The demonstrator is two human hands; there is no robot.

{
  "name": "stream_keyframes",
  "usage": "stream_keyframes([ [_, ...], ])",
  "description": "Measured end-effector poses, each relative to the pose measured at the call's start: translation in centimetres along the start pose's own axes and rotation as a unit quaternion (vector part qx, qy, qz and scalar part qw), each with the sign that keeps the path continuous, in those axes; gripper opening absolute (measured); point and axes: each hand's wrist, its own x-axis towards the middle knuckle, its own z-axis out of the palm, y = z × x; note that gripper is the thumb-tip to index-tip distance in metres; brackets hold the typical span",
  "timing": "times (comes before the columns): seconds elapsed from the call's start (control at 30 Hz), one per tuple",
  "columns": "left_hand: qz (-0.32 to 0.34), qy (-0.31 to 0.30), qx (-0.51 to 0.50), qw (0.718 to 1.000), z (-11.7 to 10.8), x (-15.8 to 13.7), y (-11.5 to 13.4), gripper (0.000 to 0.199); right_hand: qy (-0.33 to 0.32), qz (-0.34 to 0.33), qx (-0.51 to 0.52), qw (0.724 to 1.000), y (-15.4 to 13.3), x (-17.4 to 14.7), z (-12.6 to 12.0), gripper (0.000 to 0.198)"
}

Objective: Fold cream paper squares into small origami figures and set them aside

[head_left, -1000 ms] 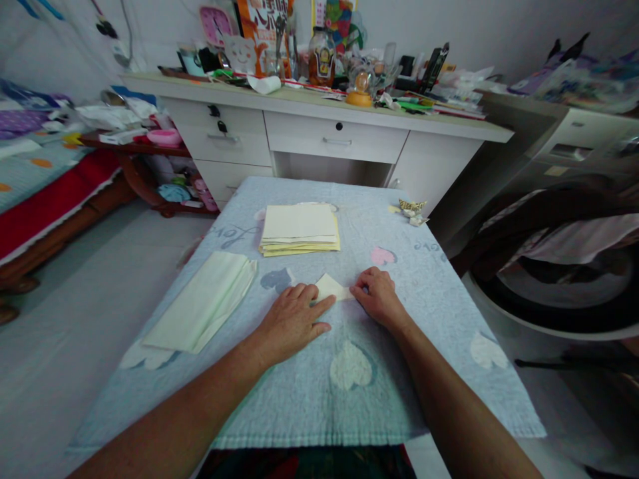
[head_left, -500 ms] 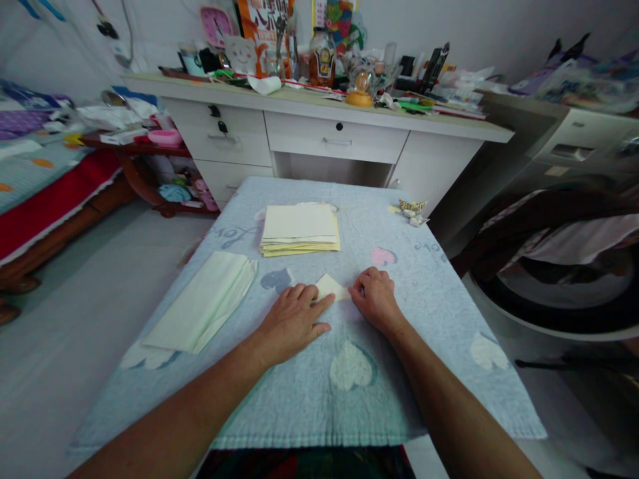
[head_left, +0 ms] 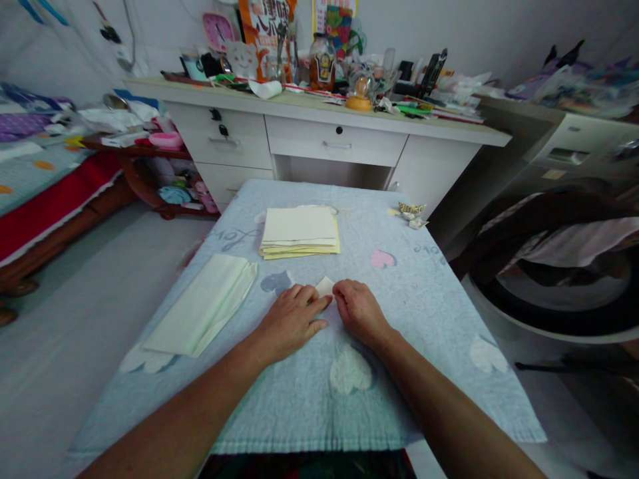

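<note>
A small cream-coloured piece of folded paper point(head_left: 325, 286) lies on the cloth-covered table, its pointed top showing between my hands. My left hand point(head_left: 292, 313) rests on its left side, index finger stretched over the lower edge and thumb apart. Fingers closed, my right hand point(head_left: 358, 305) pinches the paper's right side and covers that corner. Beyond them sits a stack of cream and yellow paper sheets point(head_left: 299, 226). To the left lies a folded pale green bundle of paper point(head_left: 202, 306).
The table wears a light blue cloth point(head_left: 424, 372) with heart prints. A small patterned folded piece point(head_left: 412, 209) sits at its far right corner. Behind stands a white desk point(head_left: 304, 136) crowded with jars and papers. A washing machine point(head_left: 564, 159) is at the right, a bed point(head_left: 54, 193) at the left.
My right hand has moved left, bringing the paper's right corner in towards my left hand, so less paper shows. My left hand has stayed almost in place.
</note>
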Motion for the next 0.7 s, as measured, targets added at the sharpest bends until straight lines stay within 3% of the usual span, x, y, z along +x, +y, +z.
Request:
stream_keyframes([
  [0.07,-0.001,0.009,-0.037,0.999,0.0,0.2,-0.8,0.03,-0.007,0.011,-0.032,0.999,-0.3,0.2,0.0,0.011],
  [0.3,-0.028,0.056,-0.113,0.992,-0.1,0.5,-2.8,0.018,-0.02,0.019,-0.085,0.996,-1.2,0.5,-0.3,0.012],
  [0.43,-0.042,0.064,-0.118,0.99,-0.4,0.5,-2.8,0.007,-0.02,0.024,-0.095,0.995,-1.4,0.5,-0.1,0.017],
  [0.7,-0.085,0.058,-0.079,0.992,-0.7,0.3,-2.8,0.008,-0.024,0.035,-0.107,0.993,-1.6,0.6,-0.1,0.017],
])
